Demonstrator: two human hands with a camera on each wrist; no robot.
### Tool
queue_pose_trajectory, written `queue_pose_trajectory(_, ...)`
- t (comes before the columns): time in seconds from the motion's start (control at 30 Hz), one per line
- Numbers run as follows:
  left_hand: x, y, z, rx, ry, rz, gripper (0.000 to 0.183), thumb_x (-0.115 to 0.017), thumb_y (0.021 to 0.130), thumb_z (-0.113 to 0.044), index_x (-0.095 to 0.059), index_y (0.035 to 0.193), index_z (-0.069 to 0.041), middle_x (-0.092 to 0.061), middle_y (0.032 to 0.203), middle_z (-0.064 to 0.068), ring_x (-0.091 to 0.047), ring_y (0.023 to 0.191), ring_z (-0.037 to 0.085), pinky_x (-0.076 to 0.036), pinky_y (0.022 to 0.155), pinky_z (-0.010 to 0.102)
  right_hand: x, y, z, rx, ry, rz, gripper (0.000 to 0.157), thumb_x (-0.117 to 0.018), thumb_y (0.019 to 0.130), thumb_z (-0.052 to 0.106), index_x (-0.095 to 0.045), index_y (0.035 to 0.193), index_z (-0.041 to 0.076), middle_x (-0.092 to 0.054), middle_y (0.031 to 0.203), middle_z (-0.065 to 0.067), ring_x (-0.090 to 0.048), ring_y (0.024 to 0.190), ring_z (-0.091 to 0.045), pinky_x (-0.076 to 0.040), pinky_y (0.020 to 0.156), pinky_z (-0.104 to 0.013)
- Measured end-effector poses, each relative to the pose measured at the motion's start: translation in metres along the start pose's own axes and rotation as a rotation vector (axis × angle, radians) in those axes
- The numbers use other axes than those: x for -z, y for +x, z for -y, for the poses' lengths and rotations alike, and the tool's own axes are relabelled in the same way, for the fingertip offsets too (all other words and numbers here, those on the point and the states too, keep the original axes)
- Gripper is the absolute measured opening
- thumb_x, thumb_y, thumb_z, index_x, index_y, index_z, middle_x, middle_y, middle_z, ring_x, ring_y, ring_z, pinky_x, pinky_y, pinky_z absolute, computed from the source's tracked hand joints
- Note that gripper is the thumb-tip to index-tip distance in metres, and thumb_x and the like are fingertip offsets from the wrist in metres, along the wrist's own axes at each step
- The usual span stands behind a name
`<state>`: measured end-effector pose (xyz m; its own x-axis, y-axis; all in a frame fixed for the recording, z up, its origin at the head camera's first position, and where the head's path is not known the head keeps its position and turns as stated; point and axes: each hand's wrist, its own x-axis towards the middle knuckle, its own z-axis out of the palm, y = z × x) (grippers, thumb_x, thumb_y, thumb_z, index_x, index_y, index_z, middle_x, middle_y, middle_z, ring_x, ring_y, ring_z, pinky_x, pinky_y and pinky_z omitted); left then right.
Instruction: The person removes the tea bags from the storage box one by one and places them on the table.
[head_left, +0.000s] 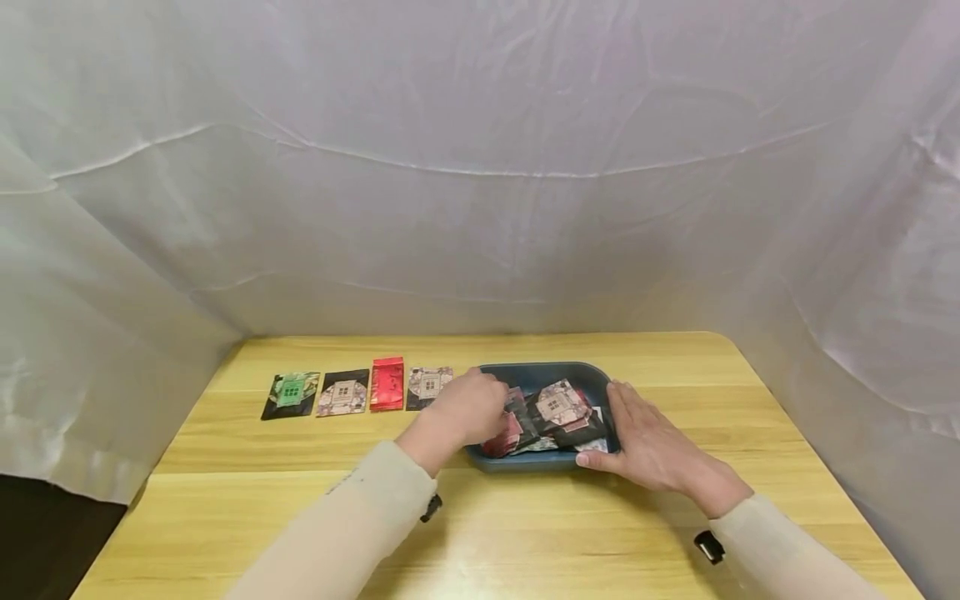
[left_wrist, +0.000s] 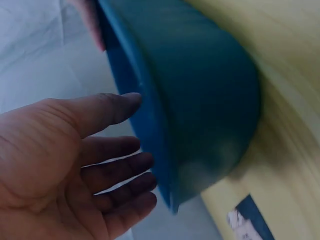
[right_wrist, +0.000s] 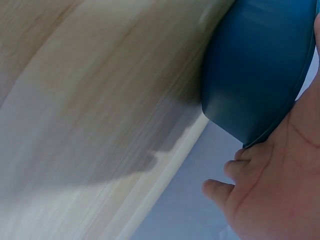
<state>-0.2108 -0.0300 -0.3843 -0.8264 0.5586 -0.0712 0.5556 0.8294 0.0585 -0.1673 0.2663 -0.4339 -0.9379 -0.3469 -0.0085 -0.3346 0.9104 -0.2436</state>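
A dark blue oblong tub (head_left: 528,464) holds several small packets, mostly black with printed labels. On top in it lies a black packet with a beige floral label (head_left: 561,404); a red-labelled packet (head_left: 504,437) is near the tub's left end. My left hand (head_left: 468,408) reaches over the left rim, fingers loosely bent and thumb apart in the left wrist view, with nothing seen between them. Along the right end rests my right hand (head_left: 660,437), its fingers extended over the rim and its thumb by the front corner.
Left of the tub, a row of packets lies on the wooden table (head_left: 300,517): a black one with a green label (head_left: 291,395), a black floral one (head_left: 343,393), a red one (head_left: 387,385) and another floral one (head_left: 429,386). Pale cloth (head_left: 480,208) hangs behind and at both sides.
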Motion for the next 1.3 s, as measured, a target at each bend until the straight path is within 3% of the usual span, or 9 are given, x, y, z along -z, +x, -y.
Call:
queue_pose_trajectory(0.07,-0.004,0.004,-0.004,0.015,0.023,0.026,0.022,-0.067,0.102,-0.034,-0.077,0.091,-0.016,-0.076,0.105,0.003,-0.069,0.104,0.025,-0.058,0.097,0.04,0.0,0.0,0.0,0.004,0.001,-0.001,0.128,-0.056,0.09,0.082,-0.013,0.162,-0.014,-0.011,0.17,-0.036,-0.017,0.158,-0.053,-0.023,0.126,-0.066)
queue_pose_trajectory(0.17,-0.01,0.009,-0.008,0.04,0.046,0.054,0.025,-0.07,0.1,-0.038,-0.078,0.089,-0.018,-0.077,0.106,0.002,-0.07,0.102,0.023,-0.057,0.098,0.039,0.0,0.0,0.0,0.001,0.0,0.001,0.128,-0.056,0.09,0.083,-0.013,0.163,-0.013,-0.009,0.171,-0.035,-0.015,0.158,-0.052,-0.022,0.126,-0.065)
queue_pose_trajectory(0.37,-0.018,0.014,-0.013,0.092,0.082,0.1,0.024,-0.072,0.098,-0.04,-0.079,0.099,-0.018,-0.077,0.109,0.002,-0.068,0.109,0.025,-0.053,0.103,0.039,0.001,-0.001,0.001,-0.004,-0.002,0.0,0.128,-0.056,0.09,0.083,-0.013,0.163,-0.013,-0.009,0.171,-0.035,-0.015,0.158,-0.052,-0.021,0.126,-0.066)
queue_pose_trajectory(0.73,-0.027,0.019,-0.026,0.219,0.169,0.188,0.037,-0.073,0.095,-0.056,-0.081,0.111,-0.024,-0.073,0.122,0.002,-0.063,0.113,0.025,-0.059,0.094,0.041,0.0,-0.002,0.001,-0.002,0.003,-0.01,0.126,-0.057,0.091,0.081,-0.013,0.162,-0.014,-0.01,0.171,-0.035,-0.016,0.158,-0.052,-0.022,0.125,-0.066)
queue_pose_trajectory(0.97,-0.03,0.022,-0.026,0.221,0.238,0.207,0.029,-0.068,0.1,-0.048,-0.08,0.115,-0.028,-0.075,0.121,-0.004,-0.062,0.11,0.022,-0.051,0.103,0.039,0.0,-0.001,0.002,0.002,0.004,-0.015,0.126,-0.058,0.091,0.08,-0.014,0.162,-0.014,-0.012,0.17,-0.036,-0.017,0.158,-0.053,-0.023,0.125,-0.066)
queue_pose_trajectory(1.3,-0.031,0.022,-0.026,0.195,0.246,0.226,0.026,-0.069,0.099,-0.05,-0.08,0.114,-0.031,-0.072,0.124,-0.003,-0.059,0.11,0.022,-0.049,0.102,0.04,-0.001,-0.002,0.002,0.0,0.005,-0.01,0.126,-0.057,0.092,0.08,-0.013,0.162,-0.014,-0.01,0.171,-0.035,-0.017,0.158,-0.052,-0.022,0.125,-0.066)
